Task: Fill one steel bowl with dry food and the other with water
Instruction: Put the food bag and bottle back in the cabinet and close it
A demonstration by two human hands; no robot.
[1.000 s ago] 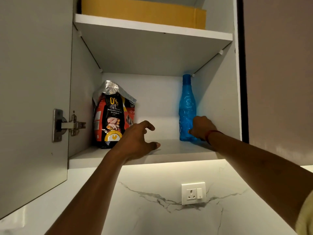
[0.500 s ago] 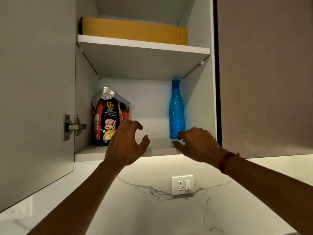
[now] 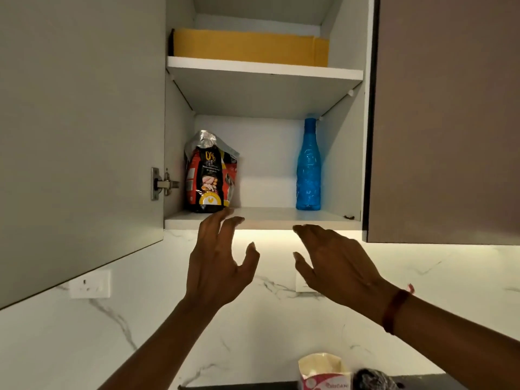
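Hovering: left hand (image 3: 216, 266), right hand (image 3: 334, 266), both empty, fingers spread.
Waiting: food bag (image 3: 209, 178), blue bottle (image 3: 308, 170) untouched; bowls unseen.

shelf (image 3: 267, 219): food bag (image 3: 209, 178), blue bottle (image 3: 308, 167) | left hand (image 3: 219, 266), right hand (image 3: 334, 266) below, apparently empty

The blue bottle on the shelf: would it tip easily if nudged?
Probably: the blue bottle is tall and narrow, so a high push could topple it. Its textured plastic likely grips well. Its fill level isn't visible.

one food bag (image 3: 209, 175), one blue bottle (image 3: 308, 167), one box (image 3: 250, 46)
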